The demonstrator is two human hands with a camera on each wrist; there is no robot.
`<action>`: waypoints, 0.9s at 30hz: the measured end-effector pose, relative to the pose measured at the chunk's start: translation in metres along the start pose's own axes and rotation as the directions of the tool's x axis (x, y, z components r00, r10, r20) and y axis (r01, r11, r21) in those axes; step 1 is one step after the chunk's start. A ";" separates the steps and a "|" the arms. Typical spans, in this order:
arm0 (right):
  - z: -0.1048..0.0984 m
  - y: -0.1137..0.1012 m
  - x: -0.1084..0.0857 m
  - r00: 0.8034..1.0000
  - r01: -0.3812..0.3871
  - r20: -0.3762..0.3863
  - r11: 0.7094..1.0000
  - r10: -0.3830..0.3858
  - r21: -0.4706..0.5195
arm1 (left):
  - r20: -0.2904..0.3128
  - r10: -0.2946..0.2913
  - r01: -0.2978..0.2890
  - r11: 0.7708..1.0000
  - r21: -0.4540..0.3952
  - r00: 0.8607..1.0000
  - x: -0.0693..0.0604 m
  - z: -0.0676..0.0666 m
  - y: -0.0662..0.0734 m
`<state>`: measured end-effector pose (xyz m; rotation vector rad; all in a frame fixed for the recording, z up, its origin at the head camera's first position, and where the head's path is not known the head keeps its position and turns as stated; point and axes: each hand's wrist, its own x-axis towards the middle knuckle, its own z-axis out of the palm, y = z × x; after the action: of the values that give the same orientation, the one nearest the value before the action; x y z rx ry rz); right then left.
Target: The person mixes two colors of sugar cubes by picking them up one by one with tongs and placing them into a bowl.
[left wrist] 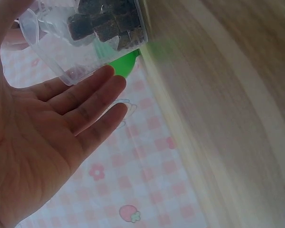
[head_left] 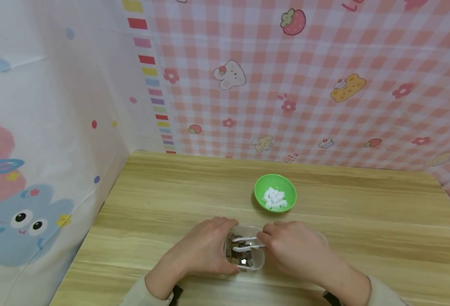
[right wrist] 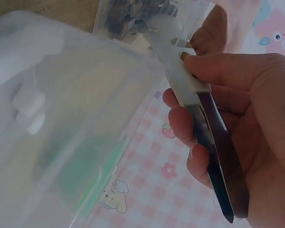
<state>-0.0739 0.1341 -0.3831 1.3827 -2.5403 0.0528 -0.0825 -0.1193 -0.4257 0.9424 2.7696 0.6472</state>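
Observation:
My left hand grips a small clear plastic box by its left side, thumb at the near edge and fingers at the far one. Dark brown cubes lie inside it. My right hand pinches a pair of tweezers with a metal body and white tips. Those tips reach over the dark cubes in the box and stand slightly apart; whether they touch a cube I cannot tell. Beyond the hands sits a green bowl holding several white cubes.
A second clear plastic box with white cubes in it stands by my right hand, mostly hidden by that hand in the head view. Wooden tabletop surrounds everything. A checked pink cloth hangs along the back edge, and a white printed cloth on the left.

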 end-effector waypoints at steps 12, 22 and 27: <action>0.003 0.008 -0.011 0.998 -0.012 -0.061 0.996 0.018 0.085 | 0.009 -0.013 0.013 1.000 0.007 1.000 0.000 0.000 0.001; 0.003 0.032 -0.040 0.954 -0.073 -0.262 0.960 0.146 0.269 | 0.021 -0.033 0.033 0.999 0.005 0.999 -0.001 -0.001 0.002; -0.004 0.053 -0.049 0.913 -0.165 -0.299 0.920 0.279 0.356 | 0.017 -0.030 0.030 1.000 0.003 0.999 -0.001 0.000 0.002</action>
<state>-0.0916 0.2035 -0.3865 1.0503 -2.4423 0.7217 -0.0807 -0.1189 -0.4247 0.9011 2.7649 0.6287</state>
